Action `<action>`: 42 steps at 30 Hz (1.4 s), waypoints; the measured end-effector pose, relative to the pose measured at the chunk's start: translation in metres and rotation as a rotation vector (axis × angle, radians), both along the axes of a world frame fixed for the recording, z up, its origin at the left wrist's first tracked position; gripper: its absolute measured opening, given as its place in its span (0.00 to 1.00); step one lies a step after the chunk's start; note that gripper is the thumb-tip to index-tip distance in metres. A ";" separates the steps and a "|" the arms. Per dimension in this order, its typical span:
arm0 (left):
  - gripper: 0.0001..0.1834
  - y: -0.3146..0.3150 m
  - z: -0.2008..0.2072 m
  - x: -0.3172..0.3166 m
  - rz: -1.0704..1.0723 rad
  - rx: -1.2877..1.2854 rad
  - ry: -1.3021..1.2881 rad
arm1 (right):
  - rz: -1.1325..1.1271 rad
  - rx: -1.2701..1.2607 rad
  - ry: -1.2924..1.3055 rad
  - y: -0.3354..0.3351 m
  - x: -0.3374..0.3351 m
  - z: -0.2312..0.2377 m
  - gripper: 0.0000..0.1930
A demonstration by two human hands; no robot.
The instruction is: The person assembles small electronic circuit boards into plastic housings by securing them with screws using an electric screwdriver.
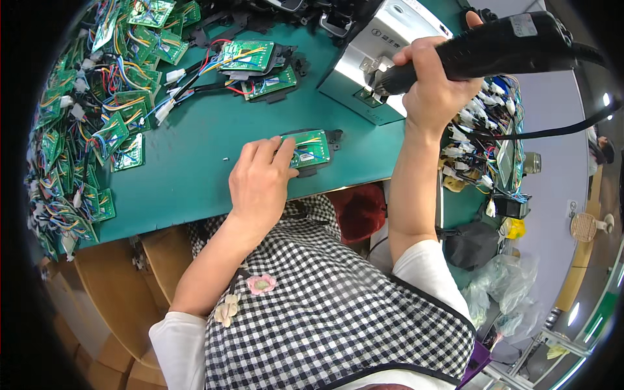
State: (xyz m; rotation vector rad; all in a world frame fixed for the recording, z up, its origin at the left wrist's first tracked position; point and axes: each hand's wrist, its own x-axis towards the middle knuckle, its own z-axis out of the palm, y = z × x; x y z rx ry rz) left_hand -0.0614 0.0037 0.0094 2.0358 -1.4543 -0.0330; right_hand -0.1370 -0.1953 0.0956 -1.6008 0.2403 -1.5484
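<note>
My right hand (435, 84) is wrapped round a black electric screwdriver (500, 49) with a cable at its rear. Its nose end reaches the front of a silver screw feeder (383, 45); the tip itself is hard to make out there. My left hand (263, 172) rests on the table, its fingers and thumb closed on the left end of a green circuit board (312, 148). Coloured wires cross this board, which sits in a black plastic bracket (333, 138). My fingers cover the board's left part.
Wired green boards (123, 123) lie heaped along the left. Two more boards in black brackets (273, 81) lie behind my left hand, near black plastic parts (335, 23). A bundle of white connectors (465, 140) is at the right. One small screw (225, 158) lies on the green mat (188, 188).
</note>
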 end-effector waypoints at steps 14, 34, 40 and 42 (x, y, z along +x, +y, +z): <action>0.17 0.002 -0.015 0.002 -0.046 -0.242 0.082 | 0.370 0.339 0.031 0.082 0.029 -0.031 0.37; 0.21 -0.003 -0.009 0.007 -0.056 -0.172 0.036 | 0.308 0.147 0.118 0.064 0.019 -0.029 0.31; 0.29 -0.008 0.002 0.017 -0.067 0.048 0.099 | -0.062 0.033 -0.091 0.000 -0.012 0.015 0.31; 0.29 -0.005 0.006 0.023 -0.110 0.086 0.131 | -0.002 0.031 -0.002 -0.002 -0.006 0.004 0.30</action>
